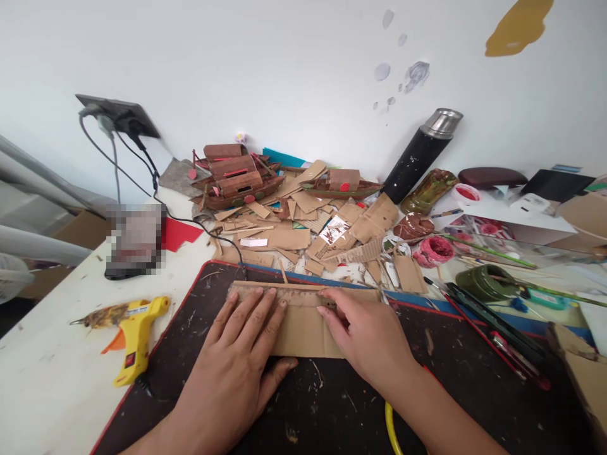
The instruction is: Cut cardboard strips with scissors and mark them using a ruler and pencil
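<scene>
A flat piece of brown cardboard lies on the dark mat, with a clear ruler along its far edge. My left hand rests flat across the left part of both, its fingertips on the ruler and its thumb out to the side. At the ruler's right end, the thumb and index finger of my right hand close on it, with the other fingers curled under. The right hand and wrist hide the cardboard's right part.
On the left is a yellow glue gun. Cardboard scraps and model boats fill the back, beside a leaning black thermos. Paint jars and a dark green utility knife lie right. A yellow cable runs near my right forearm.
</scene>
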The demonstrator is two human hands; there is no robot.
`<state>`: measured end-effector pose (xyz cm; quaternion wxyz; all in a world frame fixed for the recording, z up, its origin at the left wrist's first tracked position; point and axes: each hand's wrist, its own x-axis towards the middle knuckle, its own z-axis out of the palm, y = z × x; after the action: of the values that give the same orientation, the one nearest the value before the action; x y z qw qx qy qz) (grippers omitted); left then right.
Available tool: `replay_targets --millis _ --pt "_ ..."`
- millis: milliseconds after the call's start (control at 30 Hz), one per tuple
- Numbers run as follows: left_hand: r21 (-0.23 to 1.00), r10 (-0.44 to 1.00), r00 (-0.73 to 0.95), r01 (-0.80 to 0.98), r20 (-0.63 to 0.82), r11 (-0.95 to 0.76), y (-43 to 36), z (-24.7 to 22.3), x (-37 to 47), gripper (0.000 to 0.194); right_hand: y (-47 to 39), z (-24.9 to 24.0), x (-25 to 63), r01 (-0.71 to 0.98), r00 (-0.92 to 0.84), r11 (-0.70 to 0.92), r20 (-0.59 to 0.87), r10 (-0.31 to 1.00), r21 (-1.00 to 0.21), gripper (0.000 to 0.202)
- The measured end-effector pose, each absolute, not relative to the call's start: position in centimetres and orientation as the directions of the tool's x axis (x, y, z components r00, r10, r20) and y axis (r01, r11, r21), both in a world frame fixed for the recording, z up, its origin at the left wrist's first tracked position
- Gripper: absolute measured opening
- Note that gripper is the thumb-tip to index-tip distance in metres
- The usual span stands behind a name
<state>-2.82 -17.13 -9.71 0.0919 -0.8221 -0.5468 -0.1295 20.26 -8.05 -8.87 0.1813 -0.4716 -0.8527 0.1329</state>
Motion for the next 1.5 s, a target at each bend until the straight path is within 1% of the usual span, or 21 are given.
replay_targets --millis 133,300,467,567,633,733,833,967,1167,1500 --pt "-0.012 0.878 0.364 0.925 0.311 -0.38 -17.06 -9.71 -2.69 0.066 -8.07 -8.95 20.21 0.754 -0.494 0.539 0.218 0.842 -0.374 0.022" --pt "0.035 0.896 0.305 0.942 0.324 -0.333 -17.09 -9.65 -2.35 0.061 -7.97 -8.63 20.17 0.762 -0.49 0.538 0.222 0.843 -0.361 0.021" --pt "-0.042 0.879 0.366 0.928 0.305 -0.371 -17.07 -9.62 -2.59 0.072 -8.02 -8.5 20.15 0.764 -0.489 0.54 0.229 0.842 -0.355 0.02" --pt "-0.051 0.88 0.365 0.929 0.302 -0.368 -17.04 -9.56 -2.6 0.072 -8.06 -8.56 20.15 0.759 -0.494 0.546 0.232 0.838 -0.354 0.02" --pt "-0.031 0.887 0.347 0.934 0.304 -0.355 -17.02 -9.49 -2.43 0.069 -8.03 -8.61 20.17 0.755 -0.498 0.55 0.234 0.835 -0.357 0.02" --pt "0.03 0.902 0.29 0.948 0.319 -0.316 -16.98 -9.35 -2.09 0.064 -7.94 -8.66 20.21 0.753 -0.499 0.55 0.232 0.835 -0.36 0.02" --pt "0.065 0.909 0.26 0.953 0.325 -0.296 -16.9 -9.27 -1.88 0.065 -7.9 -8.65 20.21 0.753 -0.501 0.551 0.228 0.835 -0.361 0.022" --pt "0.073 0.909 0.259 0.952 0.325 -0.298 -16.81 -9.3 -1.89 0.068 -7.95 -8.58 20.18 0.754 -0.5 0.552 0.235 0.834 -0.356 0.023" --pt "0.07 0.912 0.263 0.952 0.315 -0.299 -16.84 -9.31 -1.97 0.067 -7.93 -8.57 20.22 0.747 -0.503 0.557 0.24 0.83 -0.362 0.022" --pt "0.067 0.907 0.275 0.948 0.319 -0.311 -16.78 -9.4 -2.04 0.067 -7.93 -8.7 20.39 0.751 -0.499 0.54 0.208 0.841 -0.38 0.022"
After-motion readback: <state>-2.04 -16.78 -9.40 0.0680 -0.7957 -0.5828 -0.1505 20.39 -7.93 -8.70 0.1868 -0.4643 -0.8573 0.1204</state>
